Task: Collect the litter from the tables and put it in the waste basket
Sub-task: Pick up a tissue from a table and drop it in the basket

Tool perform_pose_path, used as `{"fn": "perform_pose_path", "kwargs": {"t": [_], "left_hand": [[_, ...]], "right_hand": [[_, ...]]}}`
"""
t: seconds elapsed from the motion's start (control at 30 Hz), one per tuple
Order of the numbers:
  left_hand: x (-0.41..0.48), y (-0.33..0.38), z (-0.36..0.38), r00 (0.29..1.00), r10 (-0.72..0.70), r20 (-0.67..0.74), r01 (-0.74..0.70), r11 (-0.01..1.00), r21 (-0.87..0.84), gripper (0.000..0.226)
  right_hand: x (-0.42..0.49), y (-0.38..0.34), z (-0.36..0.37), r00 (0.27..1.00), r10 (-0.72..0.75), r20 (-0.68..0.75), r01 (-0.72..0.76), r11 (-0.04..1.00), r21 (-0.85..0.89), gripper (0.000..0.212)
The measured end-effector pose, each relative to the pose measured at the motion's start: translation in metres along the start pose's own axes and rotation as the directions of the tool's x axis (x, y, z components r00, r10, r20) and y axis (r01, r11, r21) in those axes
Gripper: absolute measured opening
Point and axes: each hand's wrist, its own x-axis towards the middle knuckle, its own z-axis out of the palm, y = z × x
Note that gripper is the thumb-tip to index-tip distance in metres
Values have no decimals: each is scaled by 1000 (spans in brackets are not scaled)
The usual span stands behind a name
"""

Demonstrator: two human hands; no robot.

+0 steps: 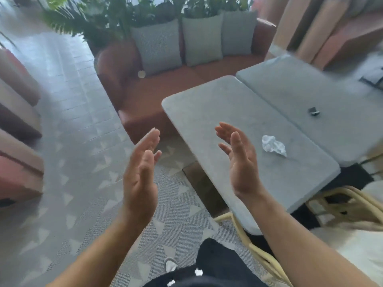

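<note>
Head view, single frame. Softened by blur at the left and top edges; seating [18, 121] at far left reduced to pinkish blocks. Small dark object [314, 111] on the second table [300, 85]: too small and soft to identify. Second table cropped by the right frame edge. Near table [207, 104]: closest corner hidden behind the right forearm. Rattan chair [352, 204] at lower right partly covered by that forearm and cut by the frame.

Left hand [141, 172]: raised over the patterned carpet [83, 183], palm turned inward toward the right, fingers straight and close together, thumb alongside; held nothing.

Right hand [238, 160]: raised over the near table's left part, palm turned inward toward the left, fingers straight and slightly parted; held nothing. Set facing the left hand, well apart from it.

Crumpled white paper [273, 146]: lay on the near table, right of its middle, just beside the right hand and untouched by it. Long axis ran upper left to lower right in the frame, roughly along the table's length; narrower end pointed lower right.
</note>
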Motion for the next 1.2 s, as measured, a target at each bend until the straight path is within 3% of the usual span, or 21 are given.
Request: {"fn": "perform_pose_path", "kwargs": {"t": [0.23, 0.4, 0.5, 0.7, 0.97, 1.2], "left_hand": [[71, -34, 79, 962, -52, 268, 88, 988, -125, 39], [113, -54, 146, 909, -50, 413, 118, 983, -142, 36], [141, -68, 175, 873, -69, 483, 152, 979, -135, 38], [187, -91, 228, 823, -103, 559, 195, 975, -107, 44], [225, -148, 293, 690, -156, 707, 290, 954, -72, 47], [244, -217, 348, 519, -250, 818, 353, 934, 62, 46]], "right_hand": [[25, 6, -64, 952, -4, -305, -27, 995, -97, 47], [59, 28, -113, 881, 7, -474, -46, 996, -70, 56], [94, 42, -125, 844, 39, -535, -65, 997, -30, 46], [142, 62, -151, 807, 27, -590, -106, 989, -99, 55], [156, 103, -197, 660, 72, -747, -215, 972, -96, 55], [181, 158, -219, 492, 153, -857, -303, 953, -4, 48]]}}
